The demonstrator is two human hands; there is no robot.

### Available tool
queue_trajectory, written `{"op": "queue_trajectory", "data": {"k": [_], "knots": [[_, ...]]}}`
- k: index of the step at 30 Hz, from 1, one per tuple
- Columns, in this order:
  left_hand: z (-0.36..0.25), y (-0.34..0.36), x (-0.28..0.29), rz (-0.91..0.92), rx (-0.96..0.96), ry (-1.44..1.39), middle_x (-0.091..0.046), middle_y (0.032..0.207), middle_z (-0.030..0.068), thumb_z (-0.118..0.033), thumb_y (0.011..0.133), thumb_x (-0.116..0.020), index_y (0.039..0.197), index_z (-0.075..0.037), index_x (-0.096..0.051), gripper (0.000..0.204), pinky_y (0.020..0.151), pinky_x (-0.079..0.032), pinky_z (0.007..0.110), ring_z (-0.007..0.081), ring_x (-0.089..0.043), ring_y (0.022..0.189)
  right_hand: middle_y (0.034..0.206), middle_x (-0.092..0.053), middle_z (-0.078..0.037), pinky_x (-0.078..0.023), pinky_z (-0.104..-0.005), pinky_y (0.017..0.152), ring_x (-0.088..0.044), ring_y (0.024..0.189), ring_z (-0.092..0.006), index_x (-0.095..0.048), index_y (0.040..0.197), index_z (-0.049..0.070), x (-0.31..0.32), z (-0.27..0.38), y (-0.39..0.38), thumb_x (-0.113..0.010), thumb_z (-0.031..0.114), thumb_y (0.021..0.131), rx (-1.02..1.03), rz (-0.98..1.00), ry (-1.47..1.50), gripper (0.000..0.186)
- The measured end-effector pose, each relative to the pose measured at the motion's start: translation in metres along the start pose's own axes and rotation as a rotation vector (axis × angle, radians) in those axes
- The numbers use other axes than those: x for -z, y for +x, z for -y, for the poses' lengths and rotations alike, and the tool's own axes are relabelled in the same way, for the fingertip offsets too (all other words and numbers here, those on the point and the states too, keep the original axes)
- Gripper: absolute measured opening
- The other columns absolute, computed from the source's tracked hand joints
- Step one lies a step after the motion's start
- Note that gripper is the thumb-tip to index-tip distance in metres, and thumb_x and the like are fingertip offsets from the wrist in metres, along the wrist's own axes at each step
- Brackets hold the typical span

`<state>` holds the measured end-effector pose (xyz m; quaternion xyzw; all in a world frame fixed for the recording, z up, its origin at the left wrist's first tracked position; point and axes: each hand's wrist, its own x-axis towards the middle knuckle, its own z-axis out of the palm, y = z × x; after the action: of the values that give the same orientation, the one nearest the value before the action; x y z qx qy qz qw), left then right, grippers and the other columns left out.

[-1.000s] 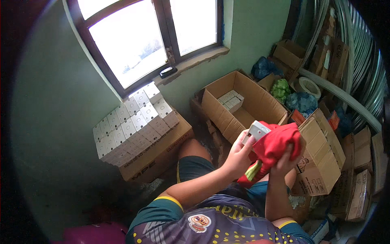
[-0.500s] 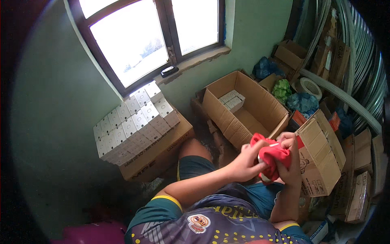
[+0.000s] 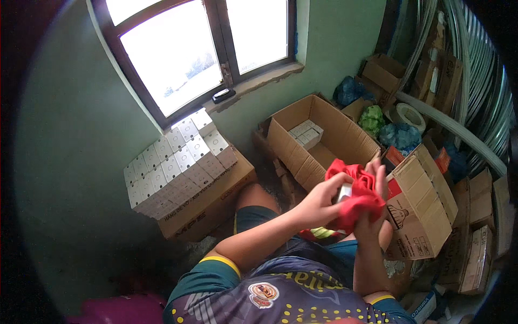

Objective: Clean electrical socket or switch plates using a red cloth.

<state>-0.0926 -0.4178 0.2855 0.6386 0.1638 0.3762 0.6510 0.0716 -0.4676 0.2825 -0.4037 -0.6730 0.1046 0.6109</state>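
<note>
In front of my lap, both hands are together at a bunched red cloth (image 3: 362,201). A small white thing (image 3: 345,191), its kind unclear, shows between the folds beside my left fingers. My left hand (image 3: 321,202) is closed round the white thing, its fingers bent along the cloth's left side. On the other side, my right hand (image 3: 373,222) presses the cloth from the right, fingertips pointing up and partly covered by the fabric. A loose red and yellow end of cloth (image 3: 322,233) hangs below, over my lap.
White boxes (image 3: 172,170) stand stacked on a cardboard carton (image 3: 202,202) at left. Ahead, an open carton (image 3: 294,148) holds several small white boxes (image 3: 307,133). Another carton (image 3: 418,216) stands close by my right hand. Plastic bags (image 3: 400,136) and coiled tubing (image 3: 483,81) lie far right.
The red cloth has been turned and spread, so the white thing now shows beside my left fingers. My right fingers have straightened upward, and a cloth end has dropped toward my lap.
</note>
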Motion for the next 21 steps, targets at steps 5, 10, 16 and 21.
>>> {"op": "queue_trajectory", "data": {"k": [5, 10, 16, 21], "knots": [[0.014, -0.006, -0.017, -0.046, -0.255, 0.254, -0.060, 0.087, 0.0103, -0.010, 0.084, -0.069, 0.112, -0.003, -0.053, 0.033, 0.072, -0.047, 0.033, 0.0174, -0.057, 0.079, 0.144, -0.051, -0.025, -0.040, -0.0469, 0.111, -0.055, 0.129, -0.0364, -0.046, 0.143, -0.005, 0.012, 0.004, 0.009, -0.056, 0.044, 0.100, -0.078, -0.040, 0.039, 0.067], [0.014, -0.006, -0.005, -0.176, -0.185, -0.079, -0.057, 0.108, 0.0054, -0.003, 0.090, -0.058, 0.124, -0.002, -0.048, 0.036, 0.087, -0.045, 0.027, 0.0115, -0.055, 0.099, 0.142, -0.055, -0.021, -0.041, -0.0448, 0.110, -0.053, 0.131, -0.0325, -0.054, 0.141, 0.000, -0.012, 0.002, -0.012, -0.071, 0.039, 0.090, -0.210, -0.050, 0.264, 0.067], [0.008, 0.001, 0.021, -0.224, -0.074, -0.378, -0.055, 0.126, 0.0111, 0.000, 0.089, -0.063, 0.132, -0.002, -0.047, 0.046, 0.102, -0.044, 0.033, 0.0189, -0.055, 0.118, 0.139, -0.055, -0.015, -0.042, -0.0365, 0.108, -0.055, 0.126, -0.0223, -0.045, 0.148, 0.001, -0.022, -0.005, -0.021, -0.085, 0.023, 0.077, -0.412, 0.034, 0.305, 0.083], [0.005, -0.005, 0.026, -0.195, -0.353, 0.706, -0.040, 0.141, 0.0220, 0.000, 0.071, -0.073, 0.146, -0.003, -0.038, 0.082, 0.109, -0.042, 0.041, 0.0387, -0.045, 0.130, 0.121, -0.066, -0.010, -0.050, -0.0330, 0.095, -0.063, 0.109, -0.0179, -0.059, 0.130, -0.002, -0.013, -0.041, -0.028, -0.076, 0.034, 0.090, -0.572, -0.109, 0.403, 0.057]]}}
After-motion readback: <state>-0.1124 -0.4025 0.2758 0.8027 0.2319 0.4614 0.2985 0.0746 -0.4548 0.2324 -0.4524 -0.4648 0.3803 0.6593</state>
